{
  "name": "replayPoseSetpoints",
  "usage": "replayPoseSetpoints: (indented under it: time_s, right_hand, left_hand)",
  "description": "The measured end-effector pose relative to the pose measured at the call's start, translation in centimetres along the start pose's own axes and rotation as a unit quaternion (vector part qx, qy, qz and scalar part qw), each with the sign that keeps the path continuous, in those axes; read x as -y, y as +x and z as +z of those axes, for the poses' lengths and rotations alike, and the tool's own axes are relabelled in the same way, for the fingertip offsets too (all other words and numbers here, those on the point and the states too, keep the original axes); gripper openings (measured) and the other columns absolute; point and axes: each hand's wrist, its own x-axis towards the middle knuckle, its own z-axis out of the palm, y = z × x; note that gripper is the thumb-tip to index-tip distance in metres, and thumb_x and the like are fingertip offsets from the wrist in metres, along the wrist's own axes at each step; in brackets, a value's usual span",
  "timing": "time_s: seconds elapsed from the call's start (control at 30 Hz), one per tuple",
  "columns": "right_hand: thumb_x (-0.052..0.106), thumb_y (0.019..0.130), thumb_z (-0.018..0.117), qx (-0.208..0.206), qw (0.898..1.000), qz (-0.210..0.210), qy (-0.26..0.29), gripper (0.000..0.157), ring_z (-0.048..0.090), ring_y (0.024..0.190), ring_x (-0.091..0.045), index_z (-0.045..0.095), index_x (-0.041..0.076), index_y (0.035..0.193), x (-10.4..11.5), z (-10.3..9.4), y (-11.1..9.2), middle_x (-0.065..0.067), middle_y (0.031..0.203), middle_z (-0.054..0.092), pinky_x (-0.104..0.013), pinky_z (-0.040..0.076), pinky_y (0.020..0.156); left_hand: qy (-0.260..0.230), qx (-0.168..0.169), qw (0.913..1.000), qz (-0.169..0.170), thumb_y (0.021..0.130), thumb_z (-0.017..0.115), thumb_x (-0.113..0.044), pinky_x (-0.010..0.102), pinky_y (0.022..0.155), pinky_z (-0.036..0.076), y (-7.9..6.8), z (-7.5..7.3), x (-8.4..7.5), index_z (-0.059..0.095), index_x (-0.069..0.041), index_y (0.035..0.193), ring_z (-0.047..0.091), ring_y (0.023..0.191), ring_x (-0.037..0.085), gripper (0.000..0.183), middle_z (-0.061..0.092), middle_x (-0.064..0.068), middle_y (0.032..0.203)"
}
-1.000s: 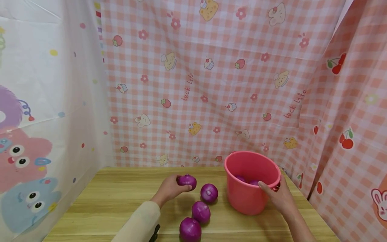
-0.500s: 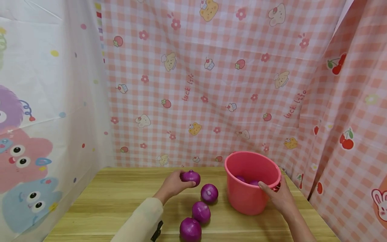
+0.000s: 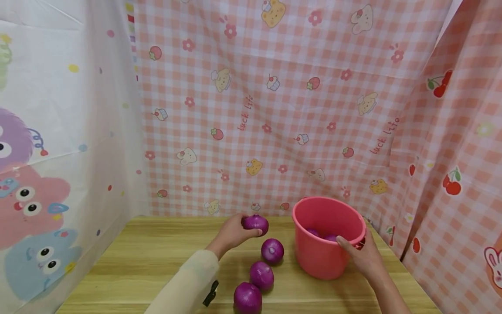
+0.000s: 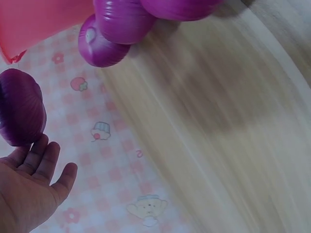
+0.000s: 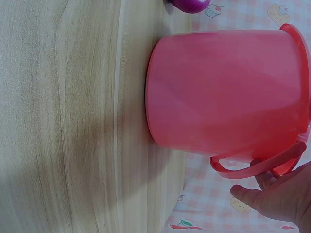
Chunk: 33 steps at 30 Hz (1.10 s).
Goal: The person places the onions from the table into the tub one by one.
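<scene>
My left hand point(image 3: 234, 233) holds a purple onion point(image 3: 256, 224) above the table, thumb on its near side. In the left wrist view, that onion point(image 4: 22, 108) rests against the fingertips. Three more purple onions, a far one point(image 3: 272, 251), a middle one point(image 3: 262, 275) and a near one point(image 3: 248, 298), sit in a slanting row on the table. Right of them stands a pink bucket point(image 3: 319, 261), with some onions point(image 3: 313, 232) partly visible inside. My right hand point(image 3: 364, 255) grips the bucket's rim at its right side, beside the pink handle point(image 5: 257, 167).
The wooden table point(image 3: 157, 261) has its back edge against a pink checked curtain point(image 3: 219, 183). A white cartoon-printed curtain point(image 3: 102, 174) hangs at the left, and another checked curtain point(image 3: 443, 218) at the right.
My left hand has carried its onion rightward and slightly up, towards the bucket. The right hand and the bucket have stayed in place, as have the three onions on the table.
</scene>
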Motion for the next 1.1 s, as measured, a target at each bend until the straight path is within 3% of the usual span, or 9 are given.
replayPoseSetpoints:
  time_s: [0.6, 1.1]
  right_hand:
    - [0.046, 0.095, 0.063, 0.003, 1.000, 0.001, 0.006, 0.103, 0.032, 0.137, -0.040, -0.007, 0.001, 0.156, -0.2, 0.0, 0.1, -0.028, 0.155, 0.020, -0.050, 0.035, 0.110]
    - [0.047, 0.094, 0.064, 0.002, 1.000, 0.007, 0.012, 0.105, 0.030, 0.137, -0.041, -0.007, 0.001, 0.156, 0.0, -0.1, 0.0, -0.029, 0.155, 0.018, -0.053, 0.034, 0.111]
  left_hand:
    - [-0.014, 0.008, 0.9998, 0.015, 0.081, 0.079, -0.046, 0.038, 0.085, 0.055, 1.1, 1.0, -4.0, 0.057, -0.004, 0.131, 0.064, 0.101, 0.023, 0.068, 0.064, 0.011, 0.116]
    - [-0.047, 0.009, 0.9982, 0.038, 0.081, 0.080, -0.043, 0.032, 0.084, 0.055, 2.0, 3.2, -7.5, 0.059, -0.006, 0.129, 0.064, 0.097, 0.016, 0.064, 0.066, 0.006, 0.114]
